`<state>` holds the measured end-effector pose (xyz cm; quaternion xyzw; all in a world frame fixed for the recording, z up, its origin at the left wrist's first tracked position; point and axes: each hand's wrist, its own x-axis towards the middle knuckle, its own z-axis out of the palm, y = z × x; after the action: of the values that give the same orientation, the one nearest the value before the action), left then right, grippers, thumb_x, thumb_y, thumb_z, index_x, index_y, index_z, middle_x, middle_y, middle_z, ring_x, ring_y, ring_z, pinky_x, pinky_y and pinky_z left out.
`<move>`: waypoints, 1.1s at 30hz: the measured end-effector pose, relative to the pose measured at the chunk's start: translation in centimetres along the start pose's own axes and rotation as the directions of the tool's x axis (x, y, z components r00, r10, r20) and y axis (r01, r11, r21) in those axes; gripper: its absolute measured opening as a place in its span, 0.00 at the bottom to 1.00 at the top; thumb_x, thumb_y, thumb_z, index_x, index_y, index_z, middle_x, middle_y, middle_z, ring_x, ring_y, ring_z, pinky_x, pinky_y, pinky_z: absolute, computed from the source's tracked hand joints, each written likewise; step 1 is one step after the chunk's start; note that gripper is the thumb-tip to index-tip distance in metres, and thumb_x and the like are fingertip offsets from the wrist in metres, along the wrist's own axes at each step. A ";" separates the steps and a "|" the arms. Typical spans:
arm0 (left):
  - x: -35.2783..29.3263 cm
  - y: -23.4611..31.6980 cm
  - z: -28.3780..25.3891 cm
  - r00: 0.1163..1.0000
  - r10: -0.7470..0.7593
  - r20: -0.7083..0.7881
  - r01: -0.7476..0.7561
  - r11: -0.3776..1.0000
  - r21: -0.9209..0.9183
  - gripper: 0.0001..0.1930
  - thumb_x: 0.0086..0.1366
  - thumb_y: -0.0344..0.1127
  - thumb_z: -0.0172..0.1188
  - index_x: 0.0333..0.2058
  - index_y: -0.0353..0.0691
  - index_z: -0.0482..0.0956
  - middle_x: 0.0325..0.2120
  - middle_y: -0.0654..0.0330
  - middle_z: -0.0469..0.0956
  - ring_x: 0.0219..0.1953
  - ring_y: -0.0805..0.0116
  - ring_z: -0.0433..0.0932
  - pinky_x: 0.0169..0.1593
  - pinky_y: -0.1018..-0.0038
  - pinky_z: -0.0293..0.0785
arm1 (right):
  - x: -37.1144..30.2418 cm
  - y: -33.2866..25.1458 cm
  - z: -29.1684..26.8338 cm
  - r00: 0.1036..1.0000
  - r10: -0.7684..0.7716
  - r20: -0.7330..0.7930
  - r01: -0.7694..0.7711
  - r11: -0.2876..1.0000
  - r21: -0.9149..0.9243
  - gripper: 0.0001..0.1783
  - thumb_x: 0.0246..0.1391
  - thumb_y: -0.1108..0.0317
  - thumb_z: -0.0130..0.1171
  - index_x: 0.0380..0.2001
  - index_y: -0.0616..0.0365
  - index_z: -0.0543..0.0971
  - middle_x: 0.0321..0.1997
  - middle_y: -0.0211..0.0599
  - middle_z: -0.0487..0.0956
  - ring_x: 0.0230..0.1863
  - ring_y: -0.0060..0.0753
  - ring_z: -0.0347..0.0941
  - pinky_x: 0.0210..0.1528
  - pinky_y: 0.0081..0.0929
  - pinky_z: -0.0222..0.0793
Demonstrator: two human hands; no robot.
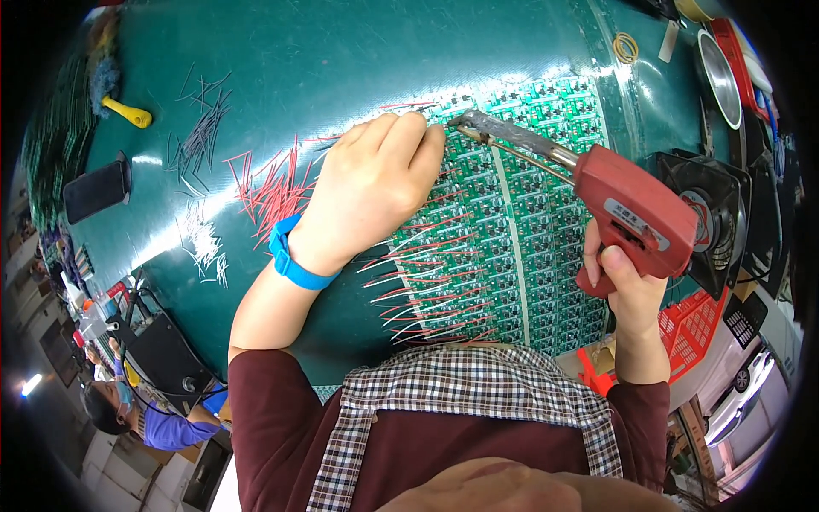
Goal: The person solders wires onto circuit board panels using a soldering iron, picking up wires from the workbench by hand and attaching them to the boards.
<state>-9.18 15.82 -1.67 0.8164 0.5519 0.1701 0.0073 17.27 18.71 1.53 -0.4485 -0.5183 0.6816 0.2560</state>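
Observation:
My right hand (627,286) grips the handle of a red soldering gun (636,209), its finger curled around the grip. The gun's dark tip points left, close to the fingertips of my left hand (375,175). That hand, with a blue band at the wrist, is pinched at the upper left part of a sheet of green circuit boards (554,205). Thin wire ends show beside it; the pinched wire itself is mostly hidden. Red and white wires (431,256) stick out in rows along the sheet's left side, below my left hand.
Loose red wires (277,183), black wires (200,132) and white wires (203,239) lie in piles to the left. A phone (97,188) and a yellow-handled brush (128,112) lie farther left. A black fan (704,213) and metal bowl (719,78) stand right. Another person (166,422) sits lower left.

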 end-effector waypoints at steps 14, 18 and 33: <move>0.2 0.4 -0.2 0.998 0.015 0.057 -0.019 0.998 0.065 0.15 0.43 0.27 0.53 0.35 0.35 0.73 0.27 0.59 0.68 0.29 0.64 0.71 0.32 0.72 0.69 | -0.1 -0.4 0.2 0.998 -0.027 -0.065 0.035 0.993 0.112 0.25 0.47 0.70 0.56 0.48 0.67 0.64 0.36 0.47 0.73 0.20 0.17 0.64 0.20 0.14 0.62; 0.3 0.5 -0.2 0.999 0.018 0.050 -0.021 0.998 0.063 0.15 0.43 0.27 0.53 0.35 0.35 0.73 0.27 0.58 0.68 0.29 0.64 0.71 0.32 0.72 0.69 | -0.3 -0.5 0.0 0.997 -0.049 -0.053 0.055 0.992 0.113 0.28 0.47 0.67 0.56 0.50 0.67 0.62 0.39 0.50 0.73 0.20 0.17 0.65 0.21 0.15 0.63; -0.2 1.4 -0.7 0.999 0.030 0.022 -0.028 0.998 -0.061 0.14 0.41 0.27 0.53 0.32 0.35 0.75 0.24 0.60 0.70 0.26 0.64 0.71 0.27 0.72 0.68 | -1.6 -0.3 -0.7 1.000 0.017 -0.022 -0.014 0.990 0.138 0.26 0.47 0.66 0.57 0.47 0.68 0.64 0.36 0.46 0.73 0.20 0.19 0.65 0.20 0.16 0.62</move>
<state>-8.24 14.94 -0.81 0.8256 0.5344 0.1775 0.0360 18.58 17.83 2.27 -0.4417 -0.4633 0.7126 0.2872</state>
